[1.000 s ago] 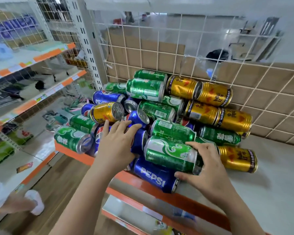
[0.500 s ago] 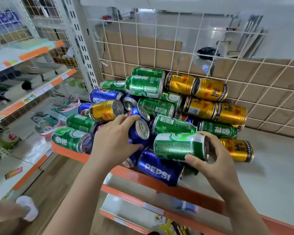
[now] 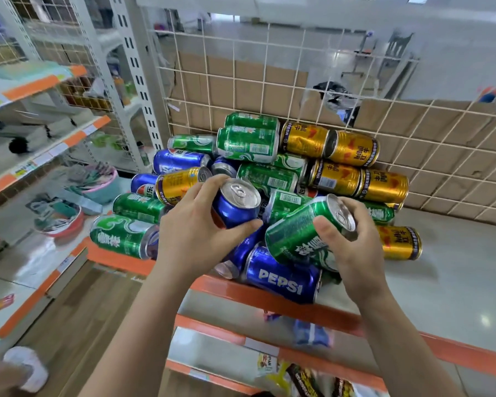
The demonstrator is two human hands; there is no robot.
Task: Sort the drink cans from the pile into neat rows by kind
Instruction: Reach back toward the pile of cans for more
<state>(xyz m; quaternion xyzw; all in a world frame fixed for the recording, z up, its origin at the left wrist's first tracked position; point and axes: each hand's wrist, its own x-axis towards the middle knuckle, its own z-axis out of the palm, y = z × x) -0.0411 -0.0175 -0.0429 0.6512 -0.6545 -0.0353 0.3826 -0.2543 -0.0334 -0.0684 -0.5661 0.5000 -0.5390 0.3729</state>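
Left hand: sitting at centre frame, fingers and thumb curling round a blue can. The can is showing at the hand's upper right, its silver top tilting toward the camera.

Right hand: sitting right of centre, gripping a green can near its top end, with the thumb lying across the near side. The can is slanting down and left from the hand, its lower end overlapping a Pepsi can.

Pile of cans: green, blue and gold cans are lying on their sides, heaped against the wire grid in mid frame, directly behind both hands. The Pepsi can is lying at the front, beside the shelf's orange edge. One gold can is lying just right of the right hand. Another green can is lying at the pile's lower left.
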